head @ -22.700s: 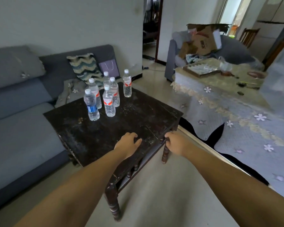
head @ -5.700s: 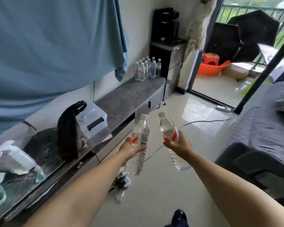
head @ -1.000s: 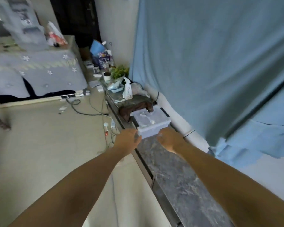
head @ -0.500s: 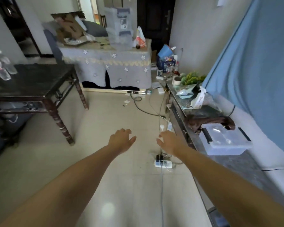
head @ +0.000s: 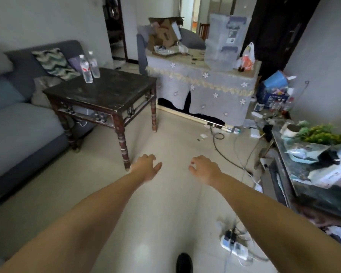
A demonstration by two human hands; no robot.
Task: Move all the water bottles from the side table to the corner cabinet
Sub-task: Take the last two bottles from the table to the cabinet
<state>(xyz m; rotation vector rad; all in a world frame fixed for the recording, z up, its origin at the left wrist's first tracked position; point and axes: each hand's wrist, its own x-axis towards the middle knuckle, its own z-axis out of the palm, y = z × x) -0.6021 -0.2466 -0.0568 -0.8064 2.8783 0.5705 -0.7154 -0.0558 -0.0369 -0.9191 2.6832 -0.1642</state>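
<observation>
Both my arms are out in front over bare floor [head: 158, 194]. My left hand [head: 146, 168] is empty, fingers loosely spread apart. My right hand [head: 204, 168] is empty too, fingers slightly curled and apart, gripping nothing.

Open tile lane runs straight ahead between the dark wooden bench [head: 104, 91] on my left and the stone-topped cabinet [head: 303, 174] along my right. The bench's near corner leg [head: 123, 144] stands just beside my left hand, a little beyond it. Grey sofa [head: 18, 119] sits hard against the bench's far left side. Cloth-covered table [head: 205, 89] closes off the far end of the lane. Cables [head: 220, 134] trail across the floor on the right, and a power strip [head: 234, 247] lies near my right forearm. Shoe tip [head: 183, 262] shows at the bottom edge.

Two water bottles [head: 89, 67] stand upright at the bench's far left corner, touching or nearly so. They're well apart from both hands, up and left of my left hand, with the whole benchtop between.
</observation>
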